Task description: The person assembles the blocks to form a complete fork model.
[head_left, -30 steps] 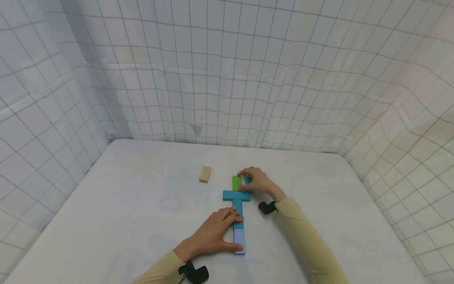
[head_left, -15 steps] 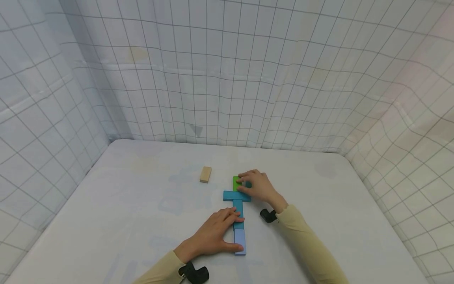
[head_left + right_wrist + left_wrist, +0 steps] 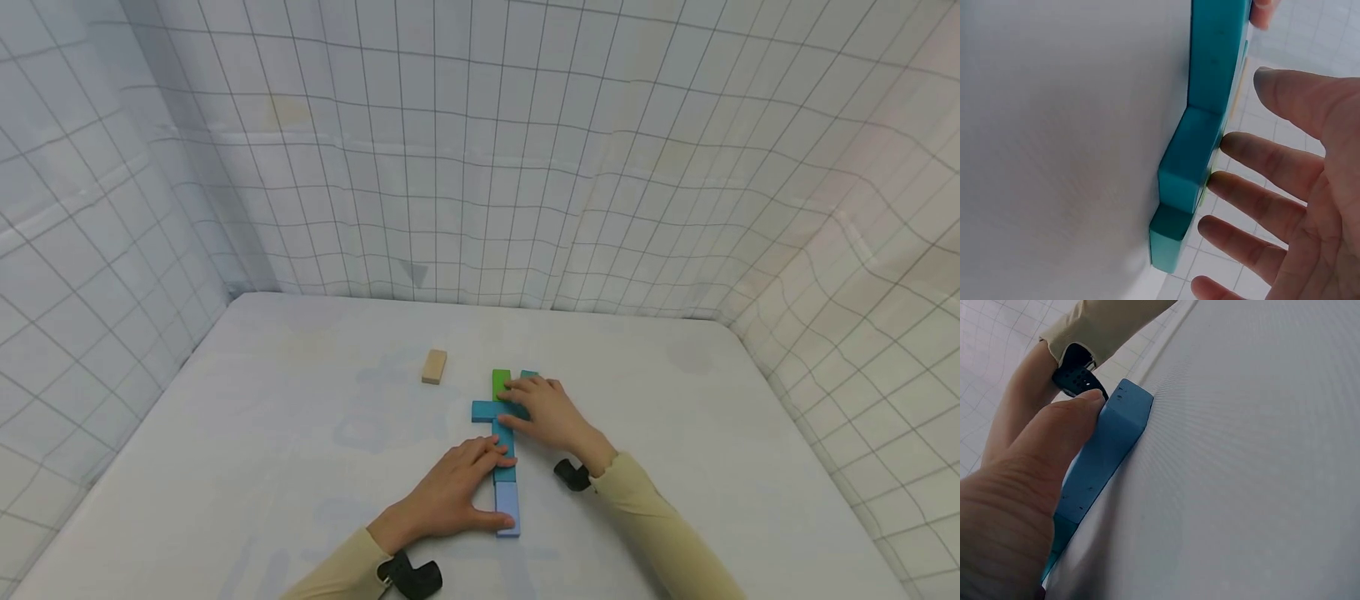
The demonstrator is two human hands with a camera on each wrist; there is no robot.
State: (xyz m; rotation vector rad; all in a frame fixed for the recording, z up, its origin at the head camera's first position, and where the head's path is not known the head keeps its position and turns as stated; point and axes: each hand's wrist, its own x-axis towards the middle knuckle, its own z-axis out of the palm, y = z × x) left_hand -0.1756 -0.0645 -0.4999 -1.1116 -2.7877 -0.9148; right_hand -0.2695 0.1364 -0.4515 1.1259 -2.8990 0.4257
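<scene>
A line of flat blocks lies on the white table (image 3: 300, 467): a lavender block (image 3: 507, 508) nearest me, then a teal block (image 3: 504, 442), a teal crossbar (image 3: 487, 410), a green block (image 3: 500, 382) and a small teal block (image 3: 530, 375). My left hand (image 3: 457, 492) lies flat beside the line, its fingers on the long teal block and its thumb (image 3: 1054, 437) against the lavender block (image 3: 1107, 450). My right hand (image 3: 543, 408) rests with straight, spread fingers (image 3: 1272, 169) over the crossbar (image 3: 1188, 162) and the green block's near end, holding nothing.
A tan wooden block (image 3: 433, 367) lies alone to the left of the line's far end. White gridded cloth walls (image 3: 480, 167) enclose the table on three sides. Black wrist straps (image 3: 570, 475) sit on both cream sleeves.
My right hand has slid back toward me from the far end, uncovering the small teal block and more of the green one. The left hand has not moved.
</scene>
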